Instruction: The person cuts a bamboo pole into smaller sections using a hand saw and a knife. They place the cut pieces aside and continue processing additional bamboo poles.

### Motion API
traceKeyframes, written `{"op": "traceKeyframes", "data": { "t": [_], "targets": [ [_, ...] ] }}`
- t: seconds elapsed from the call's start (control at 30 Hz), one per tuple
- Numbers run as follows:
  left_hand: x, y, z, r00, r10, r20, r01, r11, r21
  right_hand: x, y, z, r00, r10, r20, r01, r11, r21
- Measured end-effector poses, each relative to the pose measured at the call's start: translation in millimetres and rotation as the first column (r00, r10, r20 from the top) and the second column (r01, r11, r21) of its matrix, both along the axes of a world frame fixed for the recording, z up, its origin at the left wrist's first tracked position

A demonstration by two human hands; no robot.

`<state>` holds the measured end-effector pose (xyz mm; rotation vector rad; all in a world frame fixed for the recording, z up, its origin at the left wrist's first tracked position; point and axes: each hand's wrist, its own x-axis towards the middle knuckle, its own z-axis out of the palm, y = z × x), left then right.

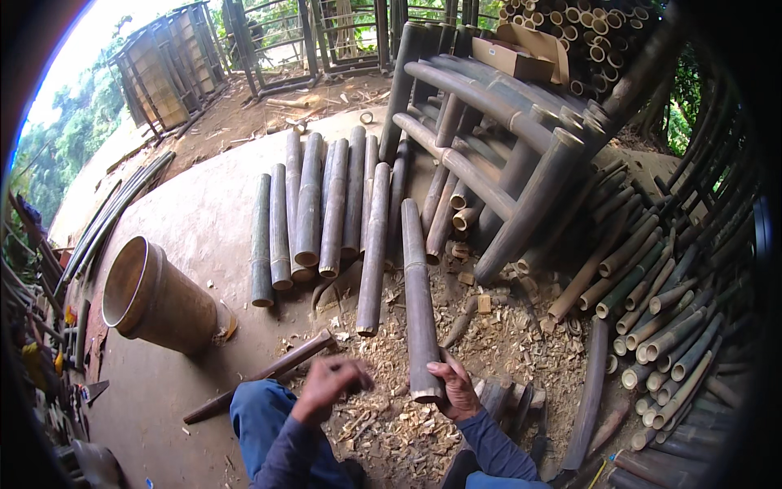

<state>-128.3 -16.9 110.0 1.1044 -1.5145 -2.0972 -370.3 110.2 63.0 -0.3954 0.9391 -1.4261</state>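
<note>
My right hand (458, 386) grips the lower end of a dark bamboo pole (419, 306), its fingers wrapped round the side. The pole slants away from me, with its pale cut end toward my lap. My left hand (332, 386) hovers just left of that end, apart from it; motion smears its fingers, so whether they hold anything is unclear. Beyond, several cut bamboo lengths (332, 208) lie side by side, and one nearer bamboo length (374, 253) sticks out toward me. Beside my left knee a thin dark bamboo piece (265, 376) rests on the ground.
A brown bucket (167, 306) leans at the left. Wood chips (383, 428) cover the ground around my feet. A bamboo bench frame (489, 175) bears a cardboard box (517, 57) at the back right. Stacked bamboo poles (660, 350) fill the right side.
</note>
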Motion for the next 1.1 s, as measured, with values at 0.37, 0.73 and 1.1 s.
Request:
{"op": "traceKeyframes", "data": {
  "t": [0.37, 0.73, 1.1],
  "targets": [
    [-118, -141, -121, 0.643, 0.332, 0.69, -0.012, 0.905, -0.425, 32, 77, 8, 0.982, 0.108, -0.154, -0.081, 0.981, 0.176],
    [-53, 24, -181, 0.961, 0.262, 0.088, -0.275, 0.871, 0.407, 12, 134, -30, 0.867, 0.095, 0.49, -0.136, 0.99, 0.048],
    [-54, 52, -171, 0.729, 0.377, 0.572, -0.332, 0.925, -0.186, 25, 117, -38, 0.997, 0.076, 0.007, -0.075, 0.955, 0.286]
  ]
}}
